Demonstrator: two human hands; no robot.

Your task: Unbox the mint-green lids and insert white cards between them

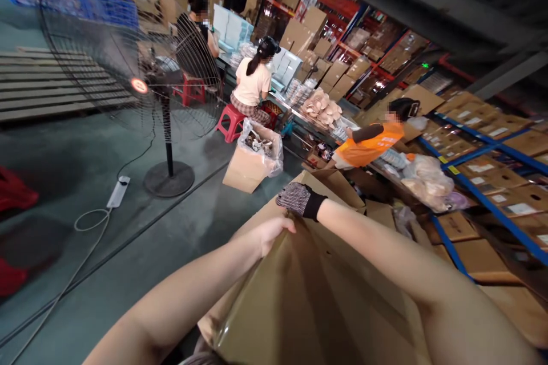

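A large brown cardboard box (pixel 342 296) fills the bottom middle of the head view, close against me. My left hand (pixel 274 232) is bare and closed at the box's far top edge, with the thumb over the cardboard and the other fingers mostly hidden. Just beyond it, my right hand (pixel 296 199) wears a dark glove with white dots and a black cuff. Its fingers are curled down on the same edge. The two hands are close together, and a dark band of shade runs down the box's top from them.
A black pedestal fan (pixel 170 178) stands at left, its cord running to a white power strip (pixel 119 191). Ahead is an open lined carton (pixel 246 168). Two people sit at a worktable; a person in an orange vest (pixel 370 145) stands right. Blue-framed shelves (pixel 483 182) hold boxes.
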